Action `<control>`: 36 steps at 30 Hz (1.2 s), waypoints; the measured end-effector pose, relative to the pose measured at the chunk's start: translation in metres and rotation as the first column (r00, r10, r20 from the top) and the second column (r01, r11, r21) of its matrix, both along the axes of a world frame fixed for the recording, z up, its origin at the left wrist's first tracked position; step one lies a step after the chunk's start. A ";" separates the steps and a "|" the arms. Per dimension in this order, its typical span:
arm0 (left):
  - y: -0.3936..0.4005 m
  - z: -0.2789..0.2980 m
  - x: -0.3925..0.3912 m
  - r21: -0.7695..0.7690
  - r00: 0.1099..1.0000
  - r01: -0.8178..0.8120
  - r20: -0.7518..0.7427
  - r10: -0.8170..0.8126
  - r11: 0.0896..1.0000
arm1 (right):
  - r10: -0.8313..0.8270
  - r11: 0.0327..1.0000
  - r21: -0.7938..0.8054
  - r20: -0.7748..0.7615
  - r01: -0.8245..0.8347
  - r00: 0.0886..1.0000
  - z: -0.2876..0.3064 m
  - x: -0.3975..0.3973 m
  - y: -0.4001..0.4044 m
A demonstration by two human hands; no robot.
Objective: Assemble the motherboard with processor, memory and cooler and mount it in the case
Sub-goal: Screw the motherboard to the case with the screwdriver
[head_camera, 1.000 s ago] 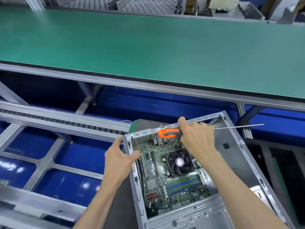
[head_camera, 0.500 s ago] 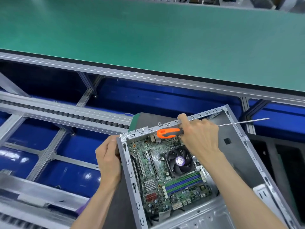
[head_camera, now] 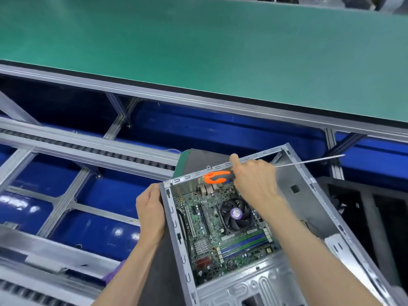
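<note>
Head cam: the motherboard (head_camera: pixel 223 230) sits inside the open grey PC case (head_camera: pixel 309 208), cooler fan (head_camera: pixel 235 214) and memory sticks (head_camera: pixel 242 241) already on it. Left hand (head_camera: pixel 151 212) grips the case's left wall, while the right hand (head_camera: pixel 254 180) is wrapped round an orange-handled screwdriver (head_camera: pixel 215 176), covering the board's top corner. Beyond are a roller conveyor rail (head_camera: pixel 88 149) and a green bench mat (head_camera: pixel 198 45).
</note>
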State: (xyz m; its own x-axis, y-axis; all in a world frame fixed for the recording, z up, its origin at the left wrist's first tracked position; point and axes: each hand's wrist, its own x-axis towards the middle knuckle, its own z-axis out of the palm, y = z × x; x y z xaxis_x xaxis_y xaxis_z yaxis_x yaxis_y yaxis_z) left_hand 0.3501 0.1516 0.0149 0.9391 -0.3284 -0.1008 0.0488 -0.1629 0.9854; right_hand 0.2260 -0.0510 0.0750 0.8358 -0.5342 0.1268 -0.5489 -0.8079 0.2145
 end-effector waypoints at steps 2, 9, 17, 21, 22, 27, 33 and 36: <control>-0.003 -0.003 0.006 0.085 0.999 0.007 -0.043 -0.004 0.996 | 0.018 0.999 0.036 -0.094 -0.014 0.995 -0.009 0.009 0.002; 0.008 0.020 0.019 0.250 0.995 -0.096 0.054 0.085 0.964 | 0.055 0.998 0.026 -0.044 -0.054 0.998 0.001 0.006 -0.003; -0.011 0.072 0.015 -0.604 0.671 -0.284 -0.680 -0.295 0.745 | 0.136 0.938 0.252 0.361 -0.237 0.923 0.071 0.015 0.024; -0.015 0.075 0.002 -0.705 0.629 -0.294 -0.651 -0.425 0.646 | 0.004 0.871 0.348 0.699 -0.345 0.715 0.118 0.016 0.038; -0.016 0.075 -0.002 -0.720 0.619 -0.272 -0.639 -0.457 0.639 | -0.049 0.864 0.355 0.765 -0.356 0.643 0.130 0.015 0.038; -0.018 0.077 -0.011 -0.748 0.583 -0.218 -0.615 -0.531 0.626 | -0.287 0.793 0.464 0.856 -0.395 0.430 0.167 -0.001 0.033; -0.023 0.075 -0.022 -0.690 0.574 -0.202 -0.659 -0.487 0.695 | -0.488 0.658 0.582 0.813 -0.478 0.318 0.146 -0.028 0.038; -0.026 0.075 -0.028 -0.665 0.600 -0.187 -0.660 -0.452 0.723 | -0.476 0.676 0.548 0.835 -0.493 0.276 0.144 -0.032 0.043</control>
